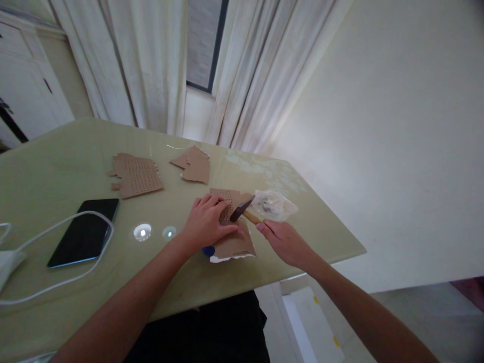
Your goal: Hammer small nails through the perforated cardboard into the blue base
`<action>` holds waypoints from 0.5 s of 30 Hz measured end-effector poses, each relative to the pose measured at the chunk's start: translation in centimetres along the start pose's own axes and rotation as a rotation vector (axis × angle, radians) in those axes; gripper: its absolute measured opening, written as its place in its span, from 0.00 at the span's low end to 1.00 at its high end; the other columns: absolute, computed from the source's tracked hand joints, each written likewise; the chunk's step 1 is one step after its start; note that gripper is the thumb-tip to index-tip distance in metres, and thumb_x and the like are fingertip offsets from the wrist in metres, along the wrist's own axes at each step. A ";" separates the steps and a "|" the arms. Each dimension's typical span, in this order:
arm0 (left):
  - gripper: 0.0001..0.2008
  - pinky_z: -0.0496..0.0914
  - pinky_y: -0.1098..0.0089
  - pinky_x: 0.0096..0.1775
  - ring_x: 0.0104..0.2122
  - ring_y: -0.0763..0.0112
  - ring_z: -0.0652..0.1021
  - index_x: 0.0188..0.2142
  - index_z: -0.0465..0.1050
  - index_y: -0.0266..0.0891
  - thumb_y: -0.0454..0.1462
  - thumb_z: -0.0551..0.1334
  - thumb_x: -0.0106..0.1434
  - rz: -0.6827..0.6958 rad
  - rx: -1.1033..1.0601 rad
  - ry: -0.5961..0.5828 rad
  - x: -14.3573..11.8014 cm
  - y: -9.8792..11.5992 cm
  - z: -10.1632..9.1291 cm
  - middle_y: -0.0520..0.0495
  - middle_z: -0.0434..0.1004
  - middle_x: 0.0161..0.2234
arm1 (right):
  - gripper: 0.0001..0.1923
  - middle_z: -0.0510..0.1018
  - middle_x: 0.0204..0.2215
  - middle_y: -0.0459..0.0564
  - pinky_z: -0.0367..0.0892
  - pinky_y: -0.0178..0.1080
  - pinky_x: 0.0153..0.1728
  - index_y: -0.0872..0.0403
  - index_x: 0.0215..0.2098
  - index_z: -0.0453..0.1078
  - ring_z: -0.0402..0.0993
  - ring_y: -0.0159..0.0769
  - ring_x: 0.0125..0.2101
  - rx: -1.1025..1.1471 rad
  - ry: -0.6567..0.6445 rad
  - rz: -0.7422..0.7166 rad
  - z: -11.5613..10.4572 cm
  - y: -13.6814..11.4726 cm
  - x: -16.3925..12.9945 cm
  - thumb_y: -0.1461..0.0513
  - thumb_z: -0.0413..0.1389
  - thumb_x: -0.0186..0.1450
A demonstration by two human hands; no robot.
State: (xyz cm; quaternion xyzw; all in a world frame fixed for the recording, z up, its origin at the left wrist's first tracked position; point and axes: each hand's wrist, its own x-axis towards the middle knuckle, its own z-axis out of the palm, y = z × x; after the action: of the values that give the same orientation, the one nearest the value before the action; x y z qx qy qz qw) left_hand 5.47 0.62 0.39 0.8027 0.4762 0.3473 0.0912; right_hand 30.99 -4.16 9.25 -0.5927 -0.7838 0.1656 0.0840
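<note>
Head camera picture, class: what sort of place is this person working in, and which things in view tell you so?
Most likely a room in a home, not a workshop. White curtains hang by a window behind a plain table, and a phone with a white cable lies by the cardboard piece.

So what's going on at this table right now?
A person presses their left hand flat on a perforated cardboard piece at the table's near edge. Their right hand grips a small hammer by its wooden handle, the head over the cardboard beside the left fingers. A clear plastic bag lies just beyond. Two more cardboard pieces, a phone and a white cable lie to the left.
</note>
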 end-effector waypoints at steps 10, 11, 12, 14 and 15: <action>0.34 0.69 0.46 0.61 0.55 0.44 0.75 0.61 0.78 0.37 0.61 0.67 0.70 0.039 -0.137 0.017 0.1 -0.6 0.4 0.36 0.81 0.55 | 0.25 0.74 0.24 0.46 0.54 0.39 0.32 0.49 0.29 0.65 0.70 0.38 0.28 0.019 0.016 -0.018 0.1 0.1 0.3 0.48 0.46 0.81; 0.34 0.69 0.46 0.60 0.54 0.45 0.76 0.61 0.78 0.35 0.61 0.62 0.73 0.046 -0.183 0.021 0.1 -0.7 0.5 0.35 0.82 0.54 | 0.25 0.74 0.25 0.46 0.54 0.39 0.32 0.49 0.29 0.65 0.70 0.38 0.28 0.016 0.017 -0.023 0.2 0.1 0.4 0.48 0.47 0.81; 0.35 0.69 0.46 0.60 0.53 0.46 0.77 0.61 0.78 0.33 0.61 0.55 0.77 0.052 -0.234 0.032 0.1 -0.9 0.7 0.35 0.82 0.53 | 0.26 0.74 0.25 0.46 0.54 0.39 0.32 0.49 0.29 0.65 0.70 0.38 0.28 0.022 0.038 -0.028 0.1 0.1 0.4 0.47 0.47 0.81; 0.37 0.69 0.46 0.61 0.52 0.49 0.79 0.60 0.78 0.33 0.58 0.42 0.82 0.049 -0.337 0.075 0.1 -1.1 1.1 0.35 0.84 0.52 | 0.26 0.73 0.25 0.45 0.54 0.39 0.32 0.49 0.29 0.65 0.69 0.38 0.28 0.046 0.098 -0.042 0.1 0.1 0.6 0.46 0.46 0.81; 0.39 0.68 0.47 0.61 0.52 0.51 0.80 0.60 0.79 0.34 0.57 0.38 0.82 0.035 -0.383 0.105 0.0 -1.2 1.4 0.36 0.85 0.51 | 0.26 0.72 0.25 0.45 0.54 0.39 0.32 0.49 0.29 0.64 0.69 0.38 0.28 0.058 0.107 -0.047 0.2 0.0 0.7 0.46 0.45 0.81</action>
State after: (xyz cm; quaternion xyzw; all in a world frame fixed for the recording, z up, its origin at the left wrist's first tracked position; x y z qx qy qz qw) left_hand 5.50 1.53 -1.21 0.7596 0.3914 0.4745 0.2115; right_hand 30.72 -3.52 9.02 -0.5792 -0.7868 0.1545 0.1468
